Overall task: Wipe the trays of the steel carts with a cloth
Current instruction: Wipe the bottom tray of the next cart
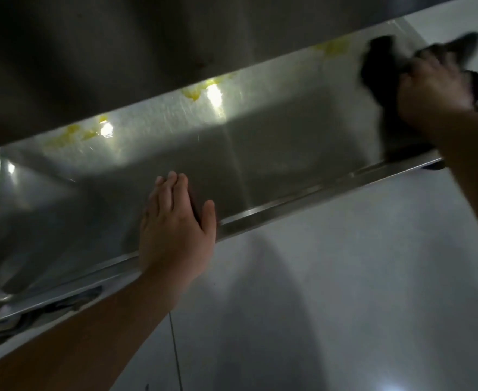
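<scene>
A lower steel tray (260,142) of the cart runs from lower left to upper right, under an upper steel tray (119,52) that overhangs its far side. My right hand (435,86) grips a dark cloth (373,60) at the tray's far right end; both are motion-blurred. My left hand (175,221) rests flat on the tray by its near rim (302,201), fingers straight. Yellow smears (195,91) lie along the tray's far edge, with another patch (333,48) near the cloth.
A pale tiled floor (345,277) lies below the near rim. Bright light reflections (215,94) glare on the steel. Dark parts of the cart frame (62,303) show under the rim at lower left.
</scene>
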Motion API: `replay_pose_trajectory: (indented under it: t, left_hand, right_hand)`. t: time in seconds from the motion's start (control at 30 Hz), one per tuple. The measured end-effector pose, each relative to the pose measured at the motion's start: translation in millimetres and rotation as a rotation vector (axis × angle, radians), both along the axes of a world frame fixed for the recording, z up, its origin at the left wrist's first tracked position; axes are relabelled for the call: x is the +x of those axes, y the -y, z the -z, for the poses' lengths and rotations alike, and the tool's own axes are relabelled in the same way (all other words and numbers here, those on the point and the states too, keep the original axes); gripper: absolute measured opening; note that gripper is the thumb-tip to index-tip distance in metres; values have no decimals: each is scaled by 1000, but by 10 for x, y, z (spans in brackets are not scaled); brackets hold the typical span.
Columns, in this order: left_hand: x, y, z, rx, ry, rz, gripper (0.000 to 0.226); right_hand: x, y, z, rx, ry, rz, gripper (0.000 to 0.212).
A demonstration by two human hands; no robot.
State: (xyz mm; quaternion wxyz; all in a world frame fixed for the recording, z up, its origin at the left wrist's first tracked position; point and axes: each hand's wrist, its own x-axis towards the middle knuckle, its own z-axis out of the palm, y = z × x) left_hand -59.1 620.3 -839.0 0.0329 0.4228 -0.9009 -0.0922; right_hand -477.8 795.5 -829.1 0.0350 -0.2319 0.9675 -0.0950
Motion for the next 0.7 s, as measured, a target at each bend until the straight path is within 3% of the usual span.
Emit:
replay_pose_trajectory:
  t: [0.1, 0.17, 0.33, 0.43, 0.53, 0.63, 0.7]
  left_hand:
    - [-8, -18, 1, -11, 4, -6, 76]
    - [-20, -19, 1, -8, 7, -4, 76]
    - [-29, -42, -6, 14, 5, -2, 74]
    - [-29, -3, -55, 81, 32, 47, 71]
    - [139, 138, -158, 98, 44, 134, 60]
    - [670, 361, -247, -58, 89, 195, 45]
    - [1140, 600, -271, -87, 99, 135, 42]
  right_hand:
    - [100, -40, 12, -13, 85, 231, 66]
    - [344, 290, -35, -32, 135, 252, 69]
    - [1685, 1353, -1, -63, 76, -160, 58]
    - [2539, 1913, -23, -74, 110, -532, 56]
    - [2779, 2144, -73, -16, 187, -831, 54]
    - [2658, 2047, -73, 0, 165, -826, 52]
    - [2488, 1870, -57, -49, 97, -634, 51]
